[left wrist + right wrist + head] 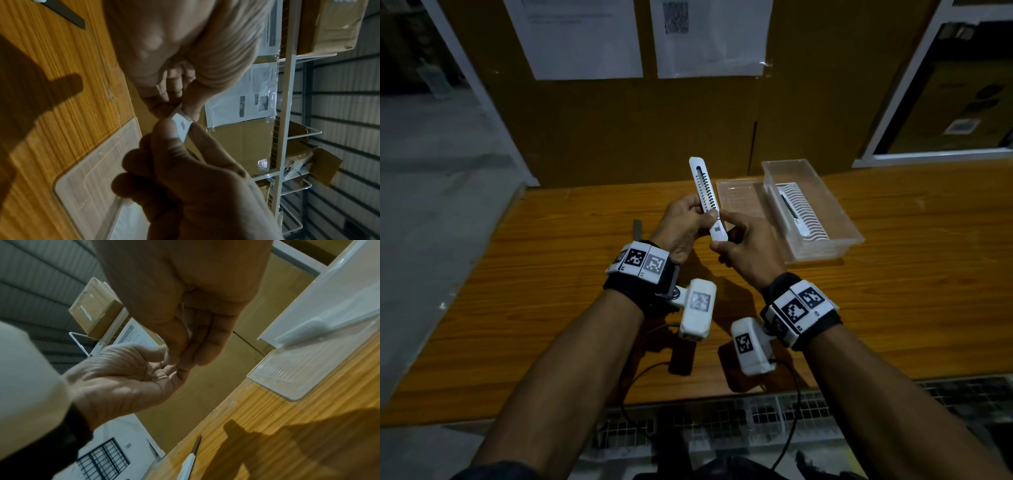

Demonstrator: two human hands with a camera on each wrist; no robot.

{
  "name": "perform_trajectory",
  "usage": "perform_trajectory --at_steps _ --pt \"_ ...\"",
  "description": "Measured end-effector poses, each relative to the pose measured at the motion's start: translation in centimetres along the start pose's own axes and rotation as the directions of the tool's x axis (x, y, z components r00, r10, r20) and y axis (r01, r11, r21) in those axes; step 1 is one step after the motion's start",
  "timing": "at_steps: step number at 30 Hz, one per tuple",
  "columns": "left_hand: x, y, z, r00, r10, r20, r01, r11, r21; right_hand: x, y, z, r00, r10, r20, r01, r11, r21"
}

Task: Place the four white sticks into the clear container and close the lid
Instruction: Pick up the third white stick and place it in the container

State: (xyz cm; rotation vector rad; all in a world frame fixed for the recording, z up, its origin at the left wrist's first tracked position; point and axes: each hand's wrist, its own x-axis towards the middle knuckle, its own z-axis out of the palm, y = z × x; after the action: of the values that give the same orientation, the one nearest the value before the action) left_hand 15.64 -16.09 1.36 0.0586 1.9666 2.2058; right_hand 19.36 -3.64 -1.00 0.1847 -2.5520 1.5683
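Wood-grain table (876, 325) lies under both hands, which meet above it: the left hand (686, 224) curls its fingers round the middle of a white slotted stick (705, 192) that points toward 11 o'clock, while the right hand (748, 248) pinches the stick's near end between thumb and forefinger. Beyond them, toward 1 o'clock, the clear lid (739, 202) lies flat on the table, touching the left side of the open clear container (839, 209), in which another white stick (792, 212) lies.
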Motion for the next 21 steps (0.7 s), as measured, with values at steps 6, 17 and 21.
perform_trajectory --at_steps 6,17,21 --pt "0.2 -0.5 0.0 0.998 0.046 0.044 -0.047 0.999 0.012 0.1 0.0 -0.1 1.0 0.005 -0.015 -0.005 1.0 0.03" --pt "0.6 -1.1 -0.6 0.997 0.018 0.072 -0.013 0.997 -0.076 0.2 0.4 -0.1 0.999 0.035 0.023 -0.037 0.995 0.091" --pt "0.7 -0.6 -0.7 1.0 -0.009 0.02 0.011 0.996 -0.084 0.3 0.6 0.0 0.999 0.023 0.029 -0.025 0.995 0.094"
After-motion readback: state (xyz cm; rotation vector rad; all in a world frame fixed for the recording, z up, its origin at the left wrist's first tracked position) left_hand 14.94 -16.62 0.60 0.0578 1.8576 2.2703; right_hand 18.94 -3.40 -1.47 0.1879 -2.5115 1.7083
